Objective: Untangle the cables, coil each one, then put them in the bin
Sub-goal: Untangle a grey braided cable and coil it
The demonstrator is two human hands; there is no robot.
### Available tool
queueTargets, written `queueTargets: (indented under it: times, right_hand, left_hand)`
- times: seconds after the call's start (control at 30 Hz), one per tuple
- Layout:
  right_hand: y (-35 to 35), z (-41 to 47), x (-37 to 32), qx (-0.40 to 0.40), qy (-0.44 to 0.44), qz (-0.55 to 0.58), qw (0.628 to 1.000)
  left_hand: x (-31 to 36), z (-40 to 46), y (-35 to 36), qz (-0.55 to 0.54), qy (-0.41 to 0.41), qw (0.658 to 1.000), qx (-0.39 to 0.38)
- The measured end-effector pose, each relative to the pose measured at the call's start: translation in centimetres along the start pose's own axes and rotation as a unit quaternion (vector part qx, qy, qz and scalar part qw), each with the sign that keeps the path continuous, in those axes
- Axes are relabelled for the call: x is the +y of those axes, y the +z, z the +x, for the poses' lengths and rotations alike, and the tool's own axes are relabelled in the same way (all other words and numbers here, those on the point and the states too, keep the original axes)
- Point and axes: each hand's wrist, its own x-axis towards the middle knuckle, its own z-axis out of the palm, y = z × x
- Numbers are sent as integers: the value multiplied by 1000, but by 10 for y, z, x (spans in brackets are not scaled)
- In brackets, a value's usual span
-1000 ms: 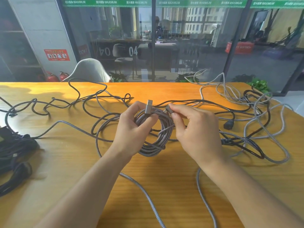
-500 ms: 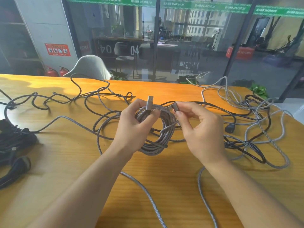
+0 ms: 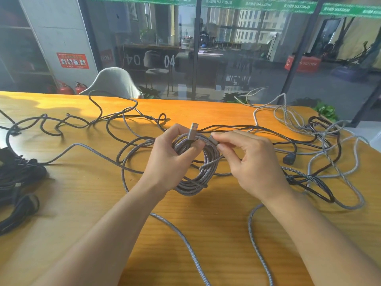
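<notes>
My left hand (image 3: 167,159) grips a coil of grey braided cable (image 3: 198,178) held over the middle of the orange table (image 3: 82,199). Its USB plug (image 3: 192,132) sticks up past my left thumb. Right beside it, my right hand (image 3: 253,162) pinches the cable's other small plug (image 3: 213,139) between thumb and fingers, next to the top of the coil. Loose black cables (image 3: 115,118) sprawl across the table's left and far side. A tangle of grey and black cables (image 3: 321,153) lies at the right. No bin is in view.
A heap of black cables (image 3: 18,182) sits at the table's left edge. Two grey cable ends (image 3: 185,242) trail toward the near edge. A grey chair (image 3: 113,83) stands behind the table, with a glass wall beyond it.
Both hands with the coil have stayed together near the table's middle. The right hand's fingers shifted slightly on the small plug at the coil's top.
</notes>
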Motion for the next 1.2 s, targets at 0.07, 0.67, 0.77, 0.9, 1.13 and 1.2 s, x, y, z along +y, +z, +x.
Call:
queueTargets:
  times: [0.07, 0.67, 0.77, 0.9, 1.13, 1.2]
  right_hand:
    - [-1, 1, 3, -23, 1, 12, 1000]
    - [18, -3, -11, 48, 7, 38, 998]
    - [14, -1, -10, 10, 77, 130, 989]
    - [7, 0, -7, -49, 125, 236, 962]
    - [10, -2, 1, -43, 7, 81, 996]
    - [14, -4, 3, -41, -33, -14, 999]
  left_hand:
    - [-1, 0, 0, 13, 4, 1000, -2]
    - [0, 5, -4, -84, -99, 992, -4]
    - [3, 3, -4, -102, -101, 989, -36]
    - [3, 2, -4, -125, -110, 984, -68]
    - [-4, 2, 2, -124, -130, 984, -10]
    - [-4, 2, 4, -130, -138, 982, 0]
